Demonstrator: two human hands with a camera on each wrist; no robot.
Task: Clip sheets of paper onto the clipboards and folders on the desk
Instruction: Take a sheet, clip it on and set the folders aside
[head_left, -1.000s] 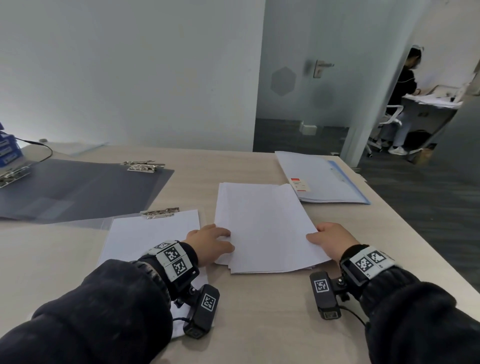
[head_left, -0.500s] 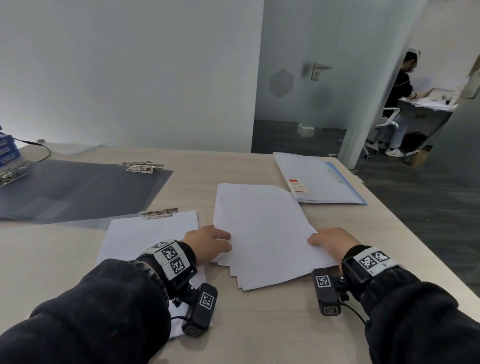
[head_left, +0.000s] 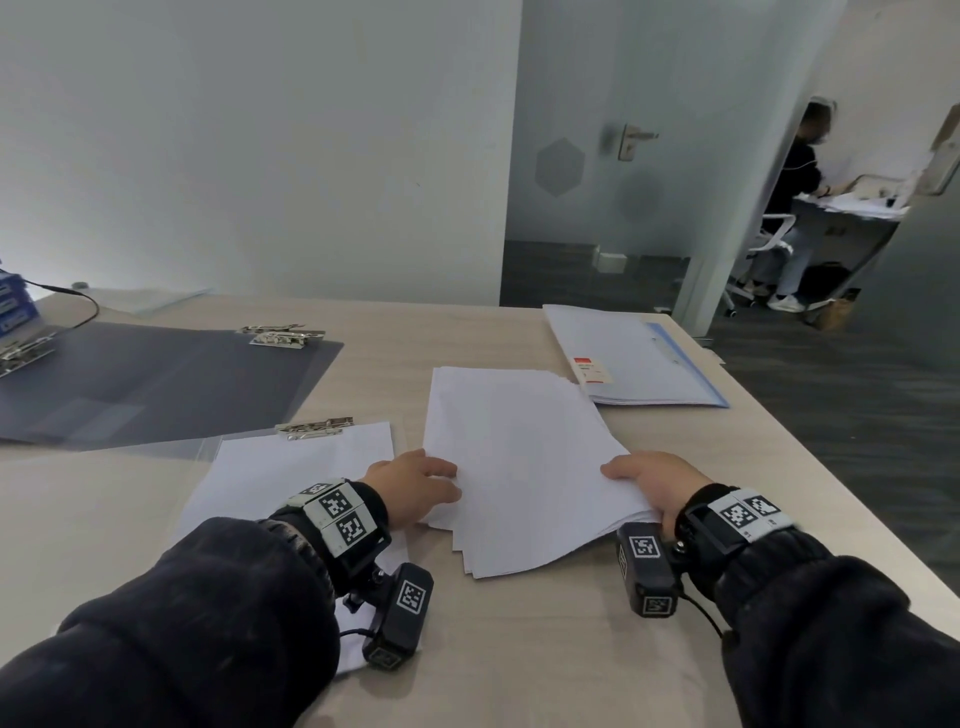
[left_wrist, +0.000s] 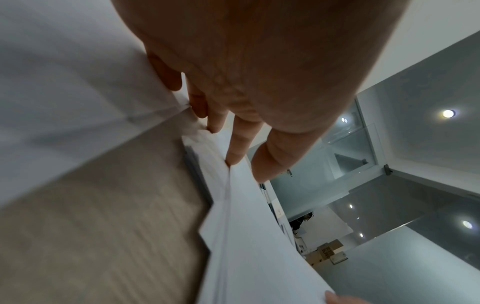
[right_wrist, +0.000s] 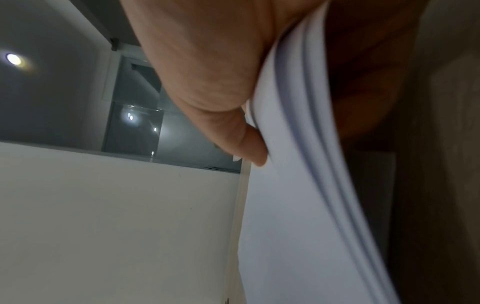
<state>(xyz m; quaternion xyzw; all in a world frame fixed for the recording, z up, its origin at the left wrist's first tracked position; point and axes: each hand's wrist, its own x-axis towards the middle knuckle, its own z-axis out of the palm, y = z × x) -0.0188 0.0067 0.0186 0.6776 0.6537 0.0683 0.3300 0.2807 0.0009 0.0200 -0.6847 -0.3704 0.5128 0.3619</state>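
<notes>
A stack of white paper (head_left: 519, 457) lies fanned in the middle of the desk. My right hand (head_left: 649, 480) grips its near right corner, thumb on top and fingers beneath; in the right wrist view the sheets (right_wrist: 298, 185) curve up between them. At the stack's left edge my left hand (head_left: 423, 483) rests with straight fingers (left_wrist: 235, 150) touching the sheets. Left of the stack lies a clear clipboard (head_left: 202, 447) with a sheet under its metal clip (head_left: 314, 428). Behind it sits a dark grey clipboard (head_left: 156, 384) with its own clip (head_left: 283, 335).
A pale blue folder (head_left: 639, 358) with a red label lies at the back right, near the desk's right edge. Blue boxes (head_left: 15, 309), a cable and another clip (head_left: 23, 356) sit far left. A person (head_left: 795, 208) stands at a distant desk beyond the glass door.
The stack has turned and fanned out toward me, its near edge sliding closer. My right hand has drawn back with the near right corner, lifting it slightly.
</notes>
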